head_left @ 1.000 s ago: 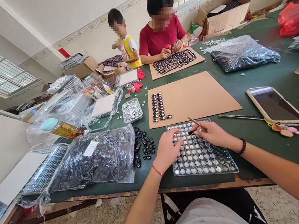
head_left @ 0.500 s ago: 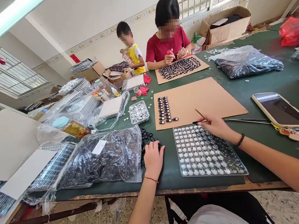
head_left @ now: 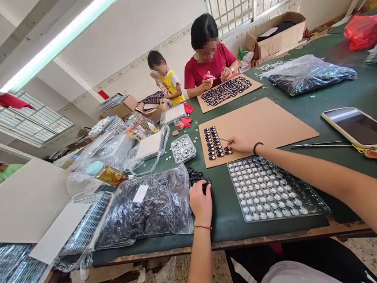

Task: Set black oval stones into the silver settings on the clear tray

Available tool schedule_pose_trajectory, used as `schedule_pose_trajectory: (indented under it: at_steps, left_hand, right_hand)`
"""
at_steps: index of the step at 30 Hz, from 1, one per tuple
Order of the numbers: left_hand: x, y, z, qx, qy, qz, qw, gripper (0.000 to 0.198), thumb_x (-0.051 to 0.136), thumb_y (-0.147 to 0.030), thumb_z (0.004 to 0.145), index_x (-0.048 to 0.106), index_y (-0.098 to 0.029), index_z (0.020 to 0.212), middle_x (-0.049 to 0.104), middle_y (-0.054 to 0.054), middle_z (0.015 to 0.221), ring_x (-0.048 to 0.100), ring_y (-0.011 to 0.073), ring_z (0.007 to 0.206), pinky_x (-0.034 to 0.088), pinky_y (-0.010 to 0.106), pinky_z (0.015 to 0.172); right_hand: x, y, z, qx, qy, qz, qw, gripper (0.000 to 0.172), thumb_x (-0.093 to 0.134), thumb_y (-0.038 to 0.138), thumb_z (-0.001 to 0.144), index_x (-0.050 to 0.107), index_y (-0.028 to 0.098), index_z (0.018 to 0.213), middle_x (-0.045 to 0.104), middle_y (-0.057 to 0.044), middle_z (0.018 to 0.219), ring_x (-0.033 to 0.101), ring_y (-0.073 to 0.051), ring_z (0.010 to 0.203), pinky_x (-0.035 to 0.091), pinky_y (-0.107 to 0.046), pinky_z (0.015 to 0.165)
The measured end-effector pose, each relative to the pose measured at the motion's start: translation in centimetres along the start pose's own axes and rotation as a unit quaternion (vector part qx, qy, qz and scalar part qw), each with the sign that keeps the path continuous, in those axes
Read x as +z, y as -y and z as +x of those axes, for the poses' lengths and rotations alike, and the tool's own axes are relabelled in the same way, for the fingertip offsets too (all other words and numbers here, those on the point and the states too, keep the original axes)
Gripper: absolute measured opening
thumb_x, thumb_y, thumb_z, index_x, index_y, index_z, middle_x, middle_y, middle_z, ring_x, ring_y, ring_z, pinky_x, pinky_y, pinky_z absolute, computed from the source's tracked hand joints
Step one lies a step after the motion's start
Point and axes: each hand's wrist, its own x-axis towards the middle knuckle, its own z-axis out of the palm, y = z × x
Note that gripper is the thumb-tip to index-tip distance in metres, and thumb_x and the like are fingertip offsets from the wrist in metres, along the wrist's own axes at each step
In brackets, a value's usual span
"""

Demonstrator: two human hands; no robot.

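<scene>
My left hand (head_left: 201, 202) rests beside a pile of small black looped pieces (head_left: 195, 175), fingers curled round a black piece at their tips. A big clear bag (head_left: 161, 206) of black pieces lies just left of it. Pinched in my right hand (head_left: 244, 145) is a thin brown stick (head_left: 223, 139), held low over the cardboard sheet (head_left: 260, 121). Beneath those fingers sits a black piece with a white oval (head_left: 228, 150), at the end of short rows of similar pieces (head_left: 212, 143). Below my right forearm, a clear tray (head_left: 247, 218) holds rows of round white pieces.
A tub of silvery pieces (head_left: 183, 149) stands left of the cardboard. Tweezers (head_left: 320, 145) and a phone (head_left: 362, 125) lie to the right. Across the table, a person in red (head_left: 210, 68) works over another filled cardboard; someone in yellow (head_left: 169, 83) is beside them.
My right hand has moved from the tray's top edge up and left to the cardboard, with the stick. Another black piece now lies in the bottom row area. The view has shifted.
</scene>
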Motion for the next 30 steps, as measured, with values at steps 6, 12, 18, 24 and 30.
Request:
schedule_pose_trajectory:
  at_steps: [6,12,18,24,30]
  left_hand:
    - [-0.1,0.0,0.0,-0.015,0.006,-0.02,1.0,0.017,0.05,-0.027,0.077,0.061,-0.02,0.087,0.062,0.005,0.083,0.055,0.0196,0.08,0.043,0.034,0.072]
    - [-0.2,-0.6,-0.3,-0.088,0.006,-0.179,0.98,0.025,0.055,-0.037,0.073,0.063,-0.018,0.087,0.063,0.005,0.079,0.055,0.0154,0.067,0.045,0.03,0.068]
    - [-1.1,-4.3,4.4,-0.319,0.014,-0.661,0.679,0.016,0.058,-0.026,0.073,0.055,-0.014,0.083,0.057,0.0,0.071,0.037,0.0005,0.042,0.026,0.011,0.034]
    - [1.5,-8.7,8.2,-0.44,0.163,-0.789,0.397,0.021,0.036,-0.017,0.086,0.051,-0.009,0.075,0.051,0.001,0.061,0.038,0.0002,0.042,0.028,0.008,0.033]
    - [3.1,-7.7,7.7,-0.457,0.11,-0.772,0.429,0.019,0.036,-0.02,0.087,0.051,-0.011,0.08,0.051,0.0,0.061,0.042,0.0015,0.046,0.035,0.009,0.038]
  right_hand:
    - [-0.1,0.8,-0.9,-0.009,-0.039,-0.032,0.999,0.024,0.048,0.03,0.077,0.063,0.014,0.068,0.063,-0.008,0.068,0.053,-0.015,0.063,0.033,-0.023,0.055]
    - [-4.4,-2.1,-5.1,0.005,-0.129,-0.039,0.991,0.03,0.042,0.035,0.08,0.062,0.014,0.086,0.064,-0.008,0.082,0.055,-0.017,0.073,0.036,-0.024,0.061]
    - [-7.6,-6.4,-9.5,0.033,-0.212,0.029,0.976,0.025,0.047,0.033,0.076,0.062,0.014,0.083,0.063,-0.004,0.071,0.055,-0.014,0.063,0.04,-0.024,0.058]
    - [-8.4,-5.5,-10.3,0.002,-0.209,0.096,0.973,0.029,0.046,0.038,0.077,0.062,0.014,0.077,0.058,-0.003,0.063,0.052,-0.013,0.058,0.039,-0.023,0.056]
    - [-8.1,-4.3,-10.9,-0.022,-0.192,0.171,0.966,0.046,0.03,0.044,0.085,0.058,0.014,0.066,0.051,-0.001,0.057,0.047,-0.01,0.053,0.035,-0.021,0.052]
